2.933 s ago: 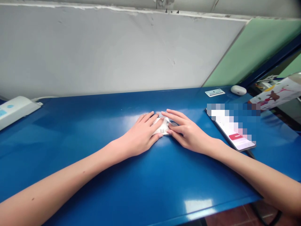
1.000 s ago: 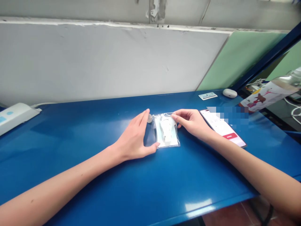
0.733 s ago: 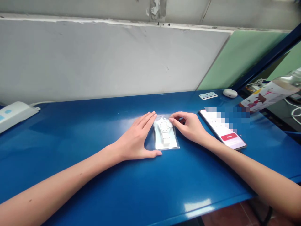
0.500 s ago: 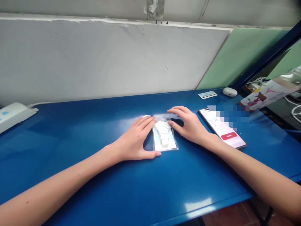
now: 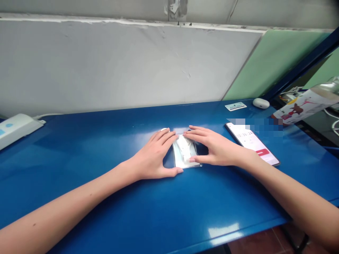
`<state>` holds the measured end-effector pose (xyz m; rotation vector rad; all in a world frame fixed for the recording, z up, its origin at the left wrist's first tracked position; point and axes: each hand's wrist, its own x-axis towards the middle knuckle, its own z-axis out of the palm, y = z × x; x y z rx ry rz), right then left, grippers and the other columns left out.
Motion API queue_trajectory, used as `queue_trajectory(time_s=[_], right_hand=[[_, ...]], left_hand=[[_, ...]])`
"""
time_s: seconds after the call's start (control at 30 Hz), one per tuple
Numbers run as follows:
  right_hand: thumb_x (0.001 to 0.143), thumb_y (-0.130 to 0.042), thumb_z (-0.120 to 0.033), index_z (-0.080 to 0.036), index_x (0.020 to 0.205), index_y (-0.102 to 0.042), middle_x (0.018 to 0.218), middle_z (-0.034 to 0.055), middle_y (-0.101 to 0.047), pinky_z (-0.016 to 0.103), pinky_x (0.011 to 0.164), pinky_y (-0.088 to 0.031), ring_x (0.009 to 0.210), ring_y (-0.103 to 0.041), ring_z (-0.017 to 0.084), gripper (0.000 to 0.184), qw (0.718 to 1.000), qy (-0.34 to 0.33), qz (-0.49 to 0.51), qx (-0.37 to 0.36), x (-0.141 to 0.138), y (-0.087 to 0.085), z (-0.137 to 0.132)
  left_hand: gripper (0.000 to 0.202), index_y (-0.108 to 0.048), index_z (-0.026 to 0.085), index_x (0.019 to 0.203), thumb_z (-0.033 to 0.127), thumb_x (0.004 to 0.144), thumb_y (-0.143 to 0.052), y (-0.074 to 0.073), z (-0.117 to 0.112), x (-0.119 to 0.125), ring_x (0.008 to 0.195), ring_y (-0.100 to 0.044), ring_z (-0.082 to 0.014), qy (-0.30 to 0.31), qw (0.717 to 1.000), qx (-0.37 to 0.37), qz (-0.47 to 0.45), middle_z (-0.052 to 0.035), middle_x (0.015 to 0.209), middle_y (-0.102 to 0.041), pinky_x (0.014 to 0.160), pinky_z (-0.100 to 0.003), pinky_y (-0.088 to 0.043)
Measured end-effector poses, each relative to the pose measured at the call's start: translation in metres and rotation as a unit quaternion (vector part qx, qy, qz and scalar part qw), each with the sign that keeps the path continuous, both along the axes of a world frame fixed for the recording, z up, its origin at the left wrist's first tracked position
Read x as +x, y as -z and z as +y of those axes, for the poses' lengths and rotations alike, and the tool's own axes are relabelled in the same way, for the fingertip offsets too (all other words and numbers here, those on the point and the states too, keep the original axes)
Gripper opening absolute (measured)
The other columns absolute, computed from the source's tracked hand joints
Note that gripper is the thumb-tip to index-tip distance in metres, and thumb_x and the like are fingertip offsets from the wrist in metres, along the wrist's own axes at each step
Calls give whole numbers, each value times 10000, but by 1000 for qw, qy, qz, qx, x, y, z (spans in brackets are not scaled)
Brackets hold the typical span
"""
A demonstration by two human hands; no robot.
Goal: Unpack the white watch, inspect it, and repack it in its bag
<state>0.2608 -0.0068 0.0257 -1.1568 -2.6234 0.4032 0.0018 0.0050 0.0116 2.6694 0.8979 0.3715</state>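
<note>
A small clear plastic bag (image 5: 182, 155) with a white wristwatch inside lies flat on the blue table (image 5: 106, 197). My left hand (image 5: 153, 157) rests on the table against the bag's left edge, fingers stretched out and thumb along its lower corner. My right hand (image 5: 212, 148) lies flat over the bag's right side, fingers spread across its top and thumb at its lower right edge. Neither hand lifts the bag.
A phone (image 5: 254, 144) with a lit screen lies right of my right hand. Farther back right are a small card (image 5: 235, 106) and a white earbud case (image 5: 261, 103). A white device (image 5: 16, 127) sits at the far left. A grey wall panel backs the table.
My right hand went from pinching the bag's top corner to lying flat over its right side. The bag settled flat between both hands; my left hand barely moved.
</note>
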Motion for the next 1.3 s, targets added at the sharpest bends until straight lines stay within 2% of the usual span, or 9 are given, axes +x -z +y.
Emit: queue_trajectory(time_s=[0.2,0.33,0.5,0.63,0.73,0.87,1.13,1.3], right_hand=[[850,-657,-563,-114,1481,-457,1502,190,-491,562,1144,-368,1437,-374,381,800,999,3,-3,-38,4,0,3],[832,-652,-614,-132,1493,-436,1549,160,-438,549,1165,-343,1481,-289,367,846,999,-21,-5,-37,10,0,6],[778,-656,-698,-98,1512,-392,1566,189,-400,553,1172,-328,1504,-219,374,984,999,-27,-31,-4,17,-3,7],[743,-668,-727,-89,1543,-327,1595,200,-339,564,1172,-324,1499,-222,391,1079,999,-25,-41,-25,20,-1,6],[739,-682,-714,-112,1563,-286,1611,190,-308,559,1182,-309,1500,-222,387,1094,998,-15,-31,-54,20,1,6],[737,-694,-702,-122,1569,-271,1620,185,-290,550,1189,-297,1506,-202,379,1099,996,0,-24,-83,19,1,7],[721,-720,-688,-182,1595,-196,1643,160,-239,577,1187,-281,1515,-138,392,1138,995,8,-10,-95,20,5,7],[723,-691,-722,-146,1594,-184,1651,167,-205,563,1198,-261,1522,-121,375,1161,994,18,-30,-105,20,4,8]], left_hand=[[918,-400,115,1474,607,758,-695,1,0,0,1460,-294,-411,-5,1000,-3,4,-210,1521,-433,1184,-573,-264],[922,-390,131,1479,604,753,-702,2,0,0,1462,-285,-417,-6,1000,-2,-3,-207,1528,-422,1181,-585,-262],[954,-387,85,1470,645,756,-683,1,0,0,1469,-269,-418,-18,1000,2,13,-243,1538,-385,1174,-576,-284],[1025,-348,29,1481,681,754,-659,2,-1,0,1472,-265,-408,-30,999,8,28,-270,1542,-367,1182,-560,-282],[1054,-306,49,1507,704,753,-643,3,-1,-1,1482,-244,-406,-43,998,8,34,-253,1560,-348,1187,-564,-267],[1034,-327,74,1502,721,755,-629,4,-1,0,1482,-238,-417,-52,998,11,39,-242,1559,-359,1199,-588,-210],[991,-340,98,1505,663,757,-663,3,-2,0,1477,-243,-432,-51,998,5,20,-234,1556,-369,1193,-609,-203],[981,-345,85,1500,655,765,-657,4,-1,-1,1474,-247,-432,-49,999,0,19,-241,1555,-367,1194,-611,-199]])
